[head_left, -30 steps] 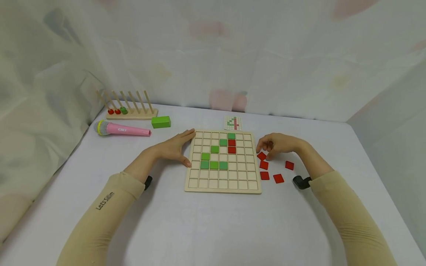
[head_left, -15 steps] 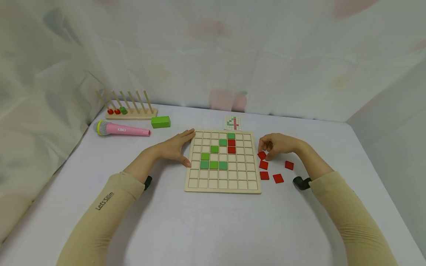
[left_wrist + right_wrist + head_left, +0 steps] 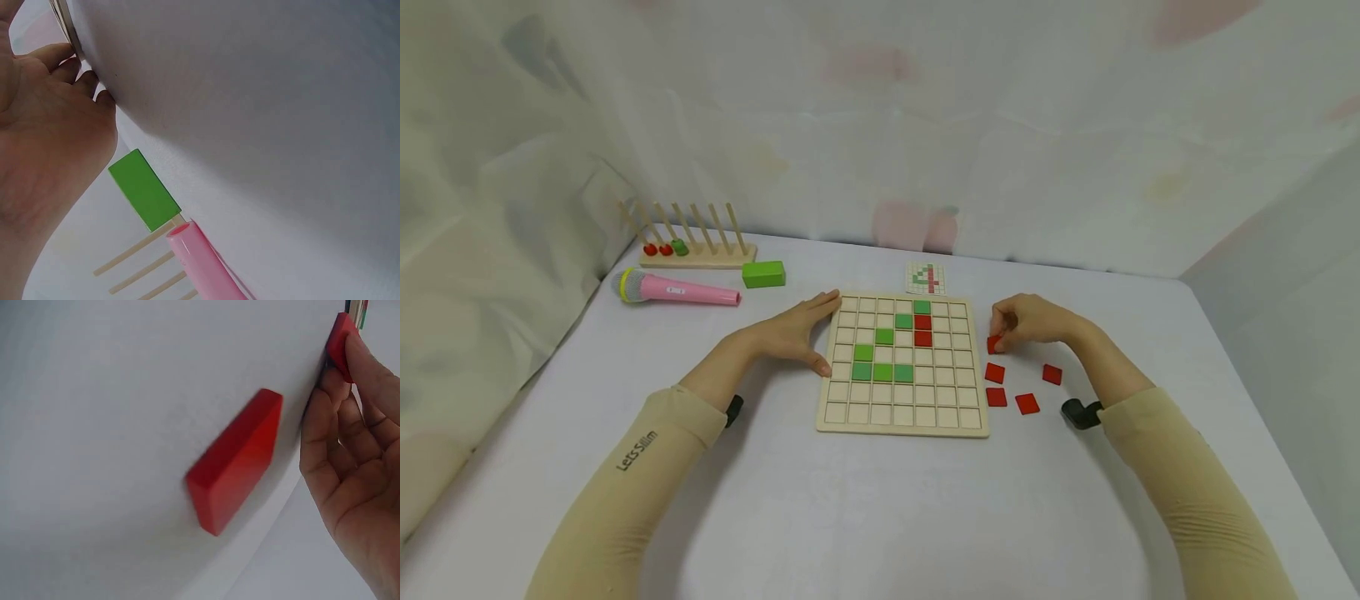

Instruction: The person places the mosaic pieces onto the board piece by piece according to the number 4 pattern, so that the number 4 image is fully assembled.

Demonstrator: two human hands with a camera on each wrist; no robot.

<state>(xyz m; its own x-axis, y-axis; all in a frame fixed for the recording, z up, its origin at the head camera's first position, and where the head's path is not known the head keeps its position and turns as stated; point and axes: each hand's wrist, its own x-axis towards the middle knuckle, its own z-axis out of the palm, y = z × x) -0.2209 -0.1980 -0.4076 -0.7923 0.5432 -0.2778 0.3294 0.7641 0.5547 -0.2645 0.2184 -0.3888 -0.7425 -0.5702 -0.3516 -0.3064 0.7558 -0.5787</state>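
Pinching a red tile [image 3: 994, 344] — right hand [image 3: 1032, 319], curled; left hand [image 3: 786, 335], spread wide, touching the grid board [image 3: 903, 393].

A pink microphone [image 3: 688, 291] is laid in front of a wooden peg rack [image 3: 700, 261], on which red and green beads [image 3: 680, 248] are threaded; a green rectangular block [image 3: 763, 274] is set near both.

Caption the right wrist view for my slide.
Right hand pinches one red tile; a second tile lies on the white tabletop.
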